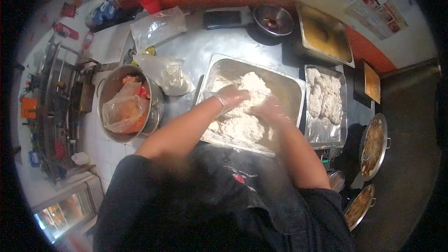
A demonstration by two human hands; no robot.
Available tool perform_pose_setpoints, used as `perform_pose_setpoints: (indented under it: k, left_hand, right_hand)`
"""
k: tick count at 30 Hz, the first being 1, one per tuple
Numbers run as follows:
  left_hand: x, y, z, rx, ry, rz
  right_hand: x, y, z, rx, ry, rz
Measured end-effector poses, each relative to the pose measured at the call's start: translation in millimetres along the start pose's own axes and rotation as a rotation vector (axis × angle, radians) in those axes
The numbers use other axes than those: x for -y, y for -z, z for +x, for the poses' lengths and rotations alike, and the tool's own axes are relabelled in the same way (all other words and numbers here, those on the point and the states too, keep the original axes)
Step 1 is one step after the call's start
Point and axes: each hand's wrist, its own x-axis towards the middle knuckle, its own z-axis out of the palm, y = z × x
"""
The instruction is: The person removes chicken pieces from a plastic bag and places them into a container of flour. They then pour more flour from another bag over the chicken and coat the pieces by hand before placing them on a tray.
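A deep steel pan [288, 98] in front of me holds a heap of white flour [240, 128] with lumpy pieces in it. My left hand [233, 99], in a clear plastic glove, is closed against the left side of a flour-coated clump [254, 83]. On the clump's right side is my right hand [269, 110], gloved too, its fingers curled in and partly covered by flour. What lies inside the clump is hidden. Close by on the right, a smaller steel tray [322, 135] carries several flour-coated pieces [323, 95].
At left stands a large pot [154, 112] with a plastic bag and reddish-orange contents. Beside it is a bag of white powder [172, 77]. A metal bowl [274, 18] and a pan of yellowish liquid [326, 35] are at the back. Two round pans [374, 147] sit at right.
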Motion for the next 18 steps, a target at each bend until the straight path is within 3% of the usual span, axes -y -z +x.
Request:
perform_pose_setpoints:
  k: [1, 2, 3, 6, 8, 10, 11, 13, 16, 18]
  left_hand:
    - [5.2, -1.4, 2.5, 0.011, -0.039, -0.175]
    - [-0.4, 1.5, -6.7, -0.038, 0.033, -0.015]
    - [-14.8, 8.9, -25.1, -0.084, 0.101, 0.152]
    - [45.7, -19.0, -11.5, -0.2, 0.013, 0.599]
    - [-8.5, -14.6, -72.5, 0.01, 0.078, 0.733]
    - [-19.1, -17.2, -79.8, 0.151, 0.028, 0.843]
    - [-20.0, -17.7, -82.0, 0.223, 0.004, 0.896]
    - [5.7, -22.6, -58.8, 0.168, 0.011, 0.673]
    - [47.2, -32.5, -28.3, 0.055, -0.192, 0.427]
    - [52.1, -29.3, -35.5, 0.06, -0.275, 0.087]
  right_hand:
    - [2.5, 8.0, -4.3, 0.029, -0.052, -0.157]
    - [4.9, 15.9, -8.5, 0.065, -0.098, -0.312]
    - [32.5, 22.5, -32.0, 0.099, 0.001, -0.627]
    - [6.3, 12.6, -32.0, 0.447, 0.297, -1.203]
    - [-24.9, -3.4, -26.8, 0.525, 0.355, -1.242]
    - [-37.6, -21.8, -26.8, 0.341, 0.278, -1.073]
    - [-51.6, -32.0, -15.3, 0.437, 0.187, -1.086]
    - [-74.7, -45.5, 8.6, 0.628, 0.002, -1.113]
    - [-53.3, -38.6, -4.7, 0.233, 0.015, -0.427]
    - [-29.2, -26.1, -17.4, 0.173, 0.223, -0.326]
